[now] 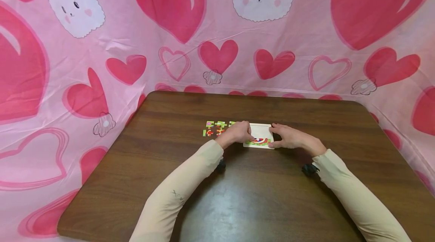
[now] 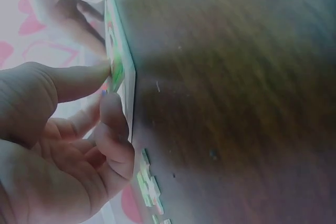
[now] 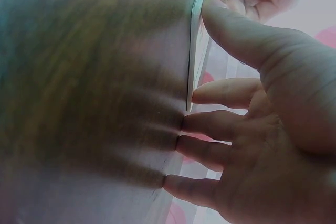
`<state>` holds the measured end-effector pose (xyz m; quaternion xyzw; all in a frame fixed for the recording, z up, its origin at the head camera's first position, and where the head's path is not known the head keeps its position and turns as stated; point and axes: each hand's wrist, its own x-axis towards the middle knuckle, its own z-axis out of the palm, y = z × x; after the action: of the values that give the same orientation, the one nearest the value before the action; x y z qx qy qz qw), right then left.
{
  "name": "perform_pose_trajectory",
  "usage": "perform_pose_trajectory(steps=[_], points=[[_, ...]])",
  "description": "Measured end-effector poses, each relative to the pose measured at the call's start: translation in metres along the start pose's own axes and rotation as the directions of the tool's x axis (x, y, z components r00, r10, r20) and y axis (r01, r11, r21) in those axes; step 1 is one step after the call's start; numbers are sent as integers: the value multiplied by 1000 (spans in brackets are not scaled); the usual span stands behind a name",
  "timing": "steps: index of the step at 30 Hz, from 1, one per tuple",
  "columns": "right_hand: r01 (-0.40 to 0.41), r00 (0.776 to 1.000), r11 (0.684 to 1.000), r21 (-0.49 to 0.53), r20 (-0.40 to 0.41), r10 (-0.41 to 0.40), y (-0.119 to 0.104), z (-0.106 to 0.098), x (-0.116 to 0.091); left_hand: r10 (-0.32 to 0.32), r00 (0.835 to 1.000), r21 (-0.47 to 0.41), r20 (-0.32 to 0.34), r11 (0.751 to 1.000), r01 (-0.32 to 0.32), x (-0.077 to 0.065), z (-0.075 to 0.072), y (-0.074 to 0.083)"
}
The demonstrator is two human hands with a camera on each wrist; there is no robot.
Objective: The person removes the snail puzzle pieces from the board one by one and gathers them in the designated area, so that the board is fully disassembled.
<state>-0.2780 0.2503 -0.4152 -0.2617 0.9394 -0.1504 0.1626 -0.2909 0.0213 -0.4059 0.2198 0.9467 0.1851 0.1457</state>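
Note:
A small white puzzle tray (image 1: pixel 259 125) lies on the table, with red and green jigsaw pieces (image 1: pixel 263 142) along its near side. Over the tray's left part, my left hand (image 1: pixel 240 131) pinches a green-edged puzzle piece (image 2: pixel 116 73) between thumb and fingers, low at the tray; whether the piece is fitted in is hidden. My right hand (image 1: pixel 289 137) is at the tray's right side, fingers spread and mostly straight. Its thumb (image 3: pixel 231 27) touches the tray's near right part, the index fingertip is at the tray's edge, and the other fingertips rest on the table.
Several loose puzzle pieces (image 1: pixel 221 124) lie in two rows left of the tray, partly covered by my left hand. The brown wooden table (image 1: pixel 217 193) extends around them. A pink cloth (image 1: pixel 234 30) with hearts and rabbits hangs behind and along the sides.

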Motion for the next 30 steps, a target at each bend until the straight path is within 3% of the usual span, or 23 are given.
perform_pose_trajectory(steps=[9,18,30], points=[[-7,1000,1000,-7,-3,7,-1,0,0,64,997,-114,-35,991,-68,-8,-11,-11],[-9,1000,1000,-17,-3,9,-3,-1,-1,101,994,-280,-34,954,-106,-28,-33,-31],[-9,1000,1000,-20,-3,9,-2,0,-1,49,998,-415,-34,908,-58,-52,-42,-64]])
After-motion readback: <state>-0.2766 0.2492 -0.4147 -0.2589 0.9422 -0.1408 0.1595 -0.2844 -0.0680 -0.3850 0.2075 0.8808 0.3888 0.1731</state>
